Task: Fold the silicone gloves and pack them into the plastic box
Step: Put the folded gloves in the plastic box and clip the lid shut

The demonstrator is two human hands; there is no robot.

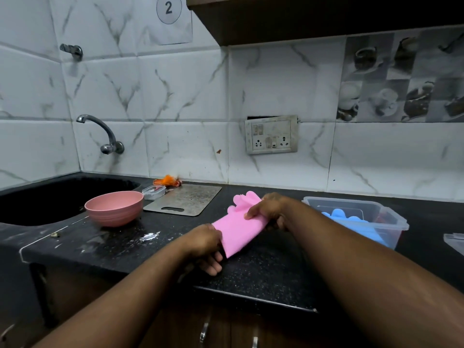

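Observation:
A pink silicone glove [238,228] lies stretched over the black counter, its fingers pointing toward the wall. My left hand [207,243] grips the cuff end at the near left. My right hand [270,208] holds the glove near its palm, thumb on top. To the right stands a clear plastic box [391,214] with a blue glove [351,218] inside it.
A pink bowl [114,208] sits beside the black sink [50,197]. Behind it are a steel cutting board [185,199], a small clear container [153,192] and an orange scrubber [167,180]. A clear lid [455,241] shows at the right edge. The counter's front edge [251,296] is near.

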